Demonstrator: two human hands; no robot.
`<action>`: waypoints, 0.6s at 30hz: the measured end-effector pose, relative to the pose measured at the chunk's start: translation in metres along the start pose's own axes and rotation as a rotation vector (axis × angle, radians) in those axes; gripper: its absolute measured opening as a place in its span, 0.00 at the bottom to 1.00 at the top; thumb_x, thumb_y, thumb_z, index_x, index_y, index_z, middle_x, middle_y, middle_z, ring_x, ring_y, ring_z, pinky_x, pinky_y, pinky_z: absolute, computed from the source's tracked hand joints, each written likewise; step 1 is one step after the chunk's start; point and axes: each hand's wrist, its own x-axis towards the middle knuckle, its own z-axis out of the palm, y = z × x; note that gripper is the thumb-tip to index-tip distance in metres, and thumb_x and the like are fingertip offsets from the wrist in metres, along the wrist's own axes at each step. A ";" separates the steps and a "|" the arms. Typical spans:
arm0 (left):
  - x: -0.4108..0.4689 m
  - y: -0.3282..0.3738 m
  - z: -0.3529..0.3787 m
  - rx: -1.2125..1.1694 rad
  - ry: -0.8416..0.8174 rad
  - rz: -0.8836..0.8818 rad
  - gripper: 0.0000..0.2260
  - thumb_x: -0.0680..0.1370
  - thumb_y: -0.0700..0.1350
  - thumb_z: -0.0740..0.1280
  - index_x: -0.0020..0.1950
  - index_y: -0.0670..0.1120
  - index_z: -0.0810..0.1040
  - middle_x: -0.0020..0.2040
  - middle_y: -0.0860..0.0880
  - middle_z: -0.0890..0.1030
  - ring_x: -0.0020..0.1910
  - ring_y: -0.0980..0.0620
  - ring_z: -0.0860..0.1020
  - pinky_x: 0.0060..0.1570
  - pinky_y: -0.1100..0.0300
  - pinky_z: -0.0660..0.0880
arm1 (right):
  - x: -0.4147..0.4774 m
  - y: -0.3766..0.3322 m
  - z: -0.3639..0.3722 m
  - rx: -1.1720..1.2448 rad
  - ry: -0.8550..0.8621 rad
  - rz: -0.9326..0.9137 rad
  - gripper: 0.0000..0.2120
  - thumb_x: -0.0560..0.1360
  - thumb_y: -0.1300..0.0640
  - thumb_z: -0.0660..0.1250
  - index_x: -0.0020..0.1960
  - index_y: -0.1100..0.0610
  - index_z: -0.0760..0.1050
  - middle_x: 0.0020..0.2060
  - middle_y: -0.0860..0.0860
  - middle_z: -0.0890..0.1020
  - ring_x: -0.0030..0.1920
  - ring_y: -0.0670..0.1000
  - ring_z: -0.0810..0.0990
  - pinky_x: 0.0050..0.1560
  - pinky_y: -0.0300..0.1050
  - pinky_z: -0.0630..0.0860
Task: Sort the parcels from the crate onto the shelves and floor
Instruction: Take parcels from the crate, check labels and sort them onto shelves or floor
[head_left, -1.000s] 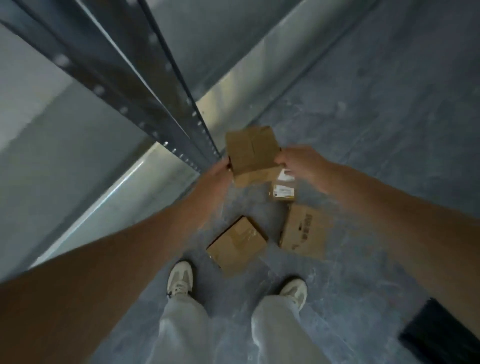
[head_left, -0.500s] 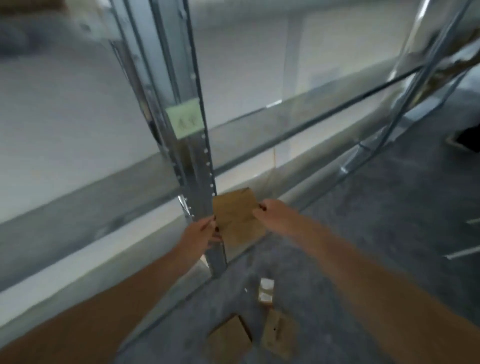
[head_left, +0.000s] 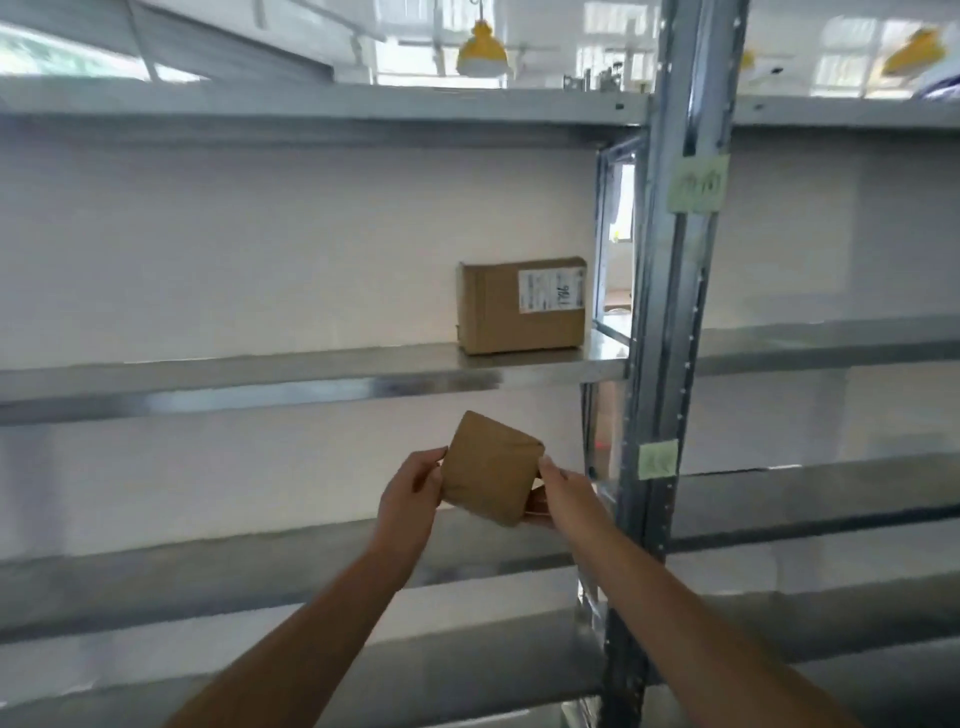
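— while held up before the racking, where exactly?
— small brown parcel (head_left: 491, 468) pinched between both hands, tilted onto one corner, in the air below the shelf (head_left: 311, 371) edge.
— left hand (head_left: 410, 493)?
— clamped on the parcel's left edge, fingers curled round it.
— right hand (head_left: 558, 493)?
— gripping the right edge, thumb on top, fingers underneath.
— anything else up there?
— larger labelled box (head_left: 522, 305) standing on that shelf, just beside the grey upright (head_left: 670, 312), well above the held parcel.

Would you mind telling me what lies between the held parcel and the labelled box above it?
In the head view, only the shelf's metal front edge lies between the held parcel and the labelled box.
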 end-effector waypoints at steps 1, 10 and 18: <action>0.000 0.007 -0.009 0.008 0.031 0.033 0.15 0.81 0.34 0.60 0.54 0.53 0.79 0.52 0.53 0.83 0.50 0.55 0.80 0.49 0.63 0.75 | -0.004 -0.010 0.009 0.069 -0.009 -0.012 0.23 0.84 0.47 0.52 0.58 0.63 0.77 0.47 0.62 0.82 0.46 0.58 0.84 0.42 0.46 0.82; -0.010 0.059 -0.047 -0.414 0.078 -0.202 0.16 0.81 0.57 0.61 0.47 0.44 0.73 0.55 0.43 0.81 0.58 0.45 0.80 0.58 0.47 0.77 | -0.040 -0.066 0.011 0.207 -0.114 -0.211 0.12 0.81 0.61 0.62 0.56 0.47 0.78 0.52 0.56 0.81 0.54 0.53 0.80 0.41 0.43 0.80; -0.007 0.080 -0.041 -0.433 0.089 -0.231 0.12 0.81 0.47 0.65 0.54 0.38 0.72 0.58 0.36 0.78 0.55 0.39 0.81 0.58 0.43 0.78 | -0.027 -0.079 -0.004 0.299 -0.213 -0.052 0.28 0.74 0.57 0.73 0.70 0.54 0.65 0.67 0.61 0.73 0.63 0.62 0.75 0.55 0.63 0.79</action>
